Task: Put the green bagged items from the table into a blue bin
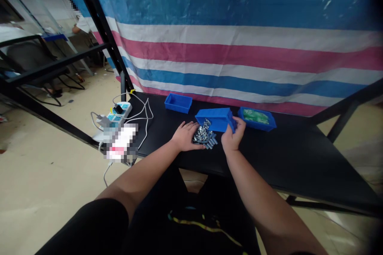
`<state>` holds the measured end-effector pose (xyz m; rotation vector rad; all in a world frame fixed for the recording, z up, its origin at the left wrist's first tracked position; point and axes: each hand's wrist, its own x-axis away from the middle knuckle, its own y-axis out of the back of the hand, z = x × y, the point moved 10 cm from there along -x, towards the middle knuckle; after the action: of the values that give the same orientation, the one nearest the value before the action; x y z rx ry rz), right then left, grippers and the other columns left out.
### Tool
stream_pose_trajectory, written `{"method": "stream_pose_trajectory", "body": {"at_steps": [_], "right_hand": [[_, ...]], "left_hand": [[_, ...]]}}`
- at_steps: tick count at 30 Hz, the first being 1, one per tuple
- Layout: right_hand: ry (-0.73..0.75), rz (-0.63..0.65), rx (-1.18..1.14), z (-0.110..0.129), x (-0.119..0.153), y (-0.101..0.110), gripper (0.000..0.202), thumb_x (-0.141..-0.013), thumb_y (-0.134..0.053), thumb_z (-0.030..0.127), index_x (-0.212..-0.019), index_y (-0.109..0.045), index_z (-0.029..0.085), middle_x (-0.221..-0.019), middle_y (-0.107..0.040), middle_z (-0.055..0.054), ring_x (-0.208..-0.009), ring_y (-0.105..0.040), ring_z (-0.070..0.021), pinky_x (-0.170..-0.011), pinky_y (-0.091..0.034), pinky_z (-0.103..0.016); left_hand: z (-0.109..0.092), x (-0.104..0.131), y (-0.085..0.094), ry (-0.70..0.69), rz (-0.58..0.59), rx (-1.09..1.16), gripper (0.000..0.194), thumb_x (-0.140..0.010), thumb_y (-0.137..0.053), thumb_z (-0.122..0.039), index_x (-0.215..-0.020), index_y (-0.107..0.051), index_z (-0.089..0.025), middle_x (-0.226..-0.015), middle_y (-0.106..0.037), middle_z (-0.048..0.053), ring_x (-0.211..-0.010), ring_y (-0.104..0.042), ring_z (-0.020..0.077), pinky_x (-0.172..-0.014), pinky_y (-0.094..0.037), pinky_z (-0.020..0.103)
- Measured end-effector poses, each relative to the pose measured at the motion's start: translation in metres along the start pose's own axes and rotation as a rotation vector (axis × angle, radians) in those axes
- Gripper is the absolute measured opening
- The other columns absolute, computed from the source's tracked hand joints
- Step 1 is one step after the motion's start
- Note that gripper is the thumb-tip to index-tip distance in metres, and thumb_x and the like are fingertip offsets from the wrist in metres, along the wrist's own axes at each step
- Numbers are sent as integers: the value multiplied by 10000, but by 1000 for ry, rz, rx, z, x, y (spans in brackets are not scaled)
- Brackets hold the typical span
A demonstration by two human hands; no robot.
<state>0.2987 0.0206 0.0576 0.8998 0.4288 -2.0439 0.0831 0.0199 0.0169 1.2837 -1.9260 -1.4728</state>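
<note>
A blue plastic bin (220,119) lies tipped on its side on the black table, its mouth toward me. My right hand (234,133) grips the bin's right end, with the fingers behind it and the thumb in front. A heap of small shiny metal fasteners (205,133), which look like bolts or sleeves, spreads from the bin's mouth onto the table. Against the left side of that heap rests my left hand (188,137), open, fingers stretched out and thumb along the near edge. Exact shapes of the metal pieces are too small to make out.
Another blue bin (178,103) stands at the back left; a third bin (269,125) at the right holds a green bagged item (255,116). A power strip (119,113) with white cables lies left. Black frame posts (98,20) and a striped sheet (239,55) bound the table.
</note>
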Motion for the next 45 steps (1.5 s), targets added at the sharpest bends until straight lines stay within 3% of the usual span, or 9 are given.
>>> {"method": "stream_pose_trajectory", "body": {"at_steps": [18,45], "right_hand": [[85,45,-31,4,0,-2,313,-851,-551,226,-1163,-558,209,-1099,-582,-77,-1070,-602,-254,-1002,-464,-462],[8,-10,-12,-6,-4,6,318,-876,-551,278,-1182,-533,196,-1131,-565,-93,-1104,-590,-257,-1042,-450,-489]], "left_hand": [[0,0,-1,-17,-2,14,1100,-686,-594,-870,-1535,-370,-208,-1544,-470,135,-1477,-343,350,-1232,-166,565],[-1,1,1,-22,6,10,1069,-707,-612,-835,-1559,-337,-251,-1577,-430,105,-1481,-337,333,-1228,-173,562]]}}
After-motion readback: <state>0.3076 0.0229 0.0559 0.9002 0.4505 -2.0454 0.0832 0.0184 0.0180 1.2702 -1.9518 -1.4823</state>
